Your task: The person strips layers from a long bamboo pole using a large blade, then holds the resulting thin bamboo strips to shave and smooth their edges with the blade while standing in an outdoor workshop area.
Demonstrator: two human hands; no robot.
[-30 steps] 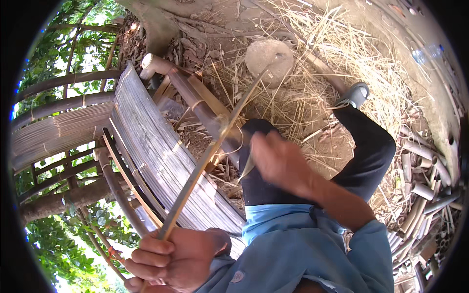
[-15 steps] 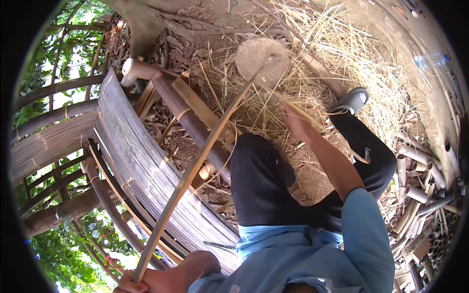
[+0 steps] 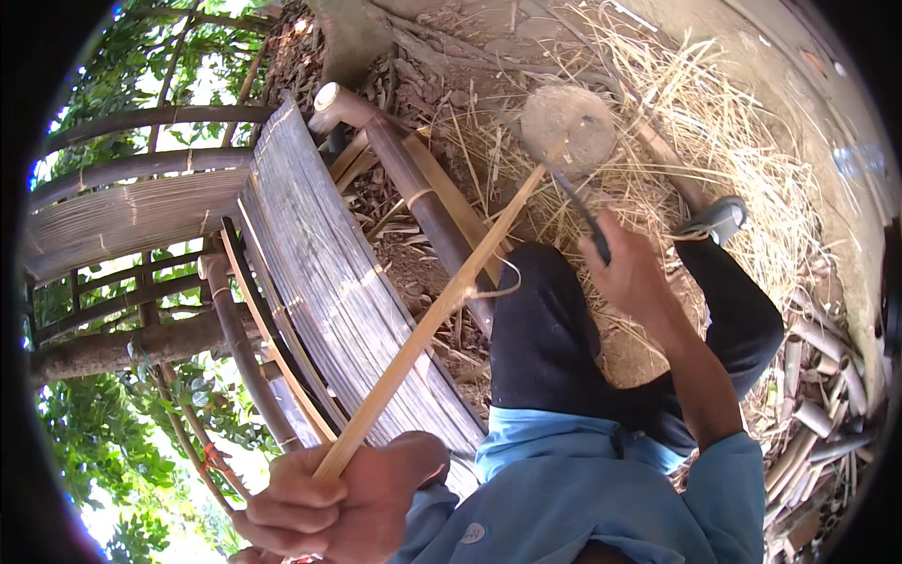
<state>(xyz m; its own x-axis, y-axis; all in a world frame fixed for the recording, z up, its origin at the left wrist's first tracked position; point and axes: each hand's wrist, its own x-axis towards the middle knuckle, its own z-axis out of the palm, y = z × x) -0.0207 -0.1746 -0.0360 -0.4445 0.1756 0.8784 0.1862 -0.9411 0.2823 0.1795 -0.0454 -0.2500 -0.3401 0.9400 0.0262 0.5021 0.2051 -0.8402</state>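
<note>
My left hand (image 3: 324, 503), near the lower edge, is closed around one end of a long, pale bamboo strip (image 3: 432, 320). The strip slants up and away to the right, its far end close to the round wooden chopping block (image 3: 573, 117). My right hand (image 3: 625, 268) grips a dark-handled knife (image 3: 573, 195). Its narrow dark blade points up and left, passing by the strip's far end; whether the two touch I cannot tell. Beside the middle of the strip hangs a thin curled shaving (image 3: 507, 279), next to my bent knee.
On the left is a slatted bamboo bench (image 3: 319, 254), with a thick bamboo pole (image 3: 413, 188) between it and my legs. Straw-like shavings (image 3: 742, 179) cover the ground around the block. Cut bamboo pieces (image 3: 827, 376) lie at right, and a clear plastic bottle (image 3: 857, 160) at far right.
The strip's paler side now faces up, and my left hand has come further into view. My right hand, blurred before, now shows the knife clearly. The whole view has shifted.
</note>
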